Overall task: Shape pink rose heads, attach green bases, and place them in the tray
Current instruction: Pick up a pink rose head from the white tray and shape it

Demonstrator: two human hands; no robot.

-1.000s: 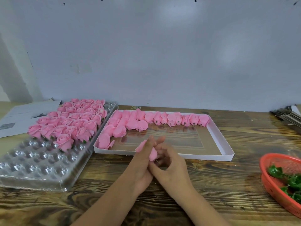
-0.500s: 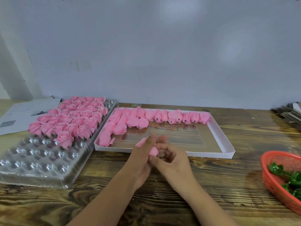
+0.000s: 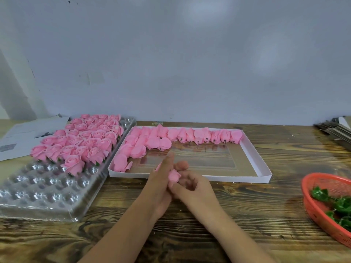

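A pink rose head (image 3: 174, 175) sits between my two hands above the table's middle. My left hand (image 3: 161, 179) holds it from the left, fingers stretched up along it. My right hand (image 3: 191, 185) curls round it from the right and below. Most of the bud is hidden by my fingers. The clear plastic tray (image 3: 47, 194) lies at the left, its far half filled with several finished pink roses (image 3: 83, 141). A white shallow box (image 3: 264, 168) behind my hands holds several unshaped pink buds (image 3: 182, 135). Green bases (image 3: 340, 205) lie in a red basket (image 3: 311, 204) at the right.
Papers (image 3: 28, 133) lie at the far left beside the tray. A stack of flat grey sheets (image 3: 336, 131) sits at the far right. A pale wall closes off the back of the wooden table (image 3: 237, 215).
My hands have kept working the rose head in the same spot, the fingers shifting slightly round it. The view has tilted up a little.
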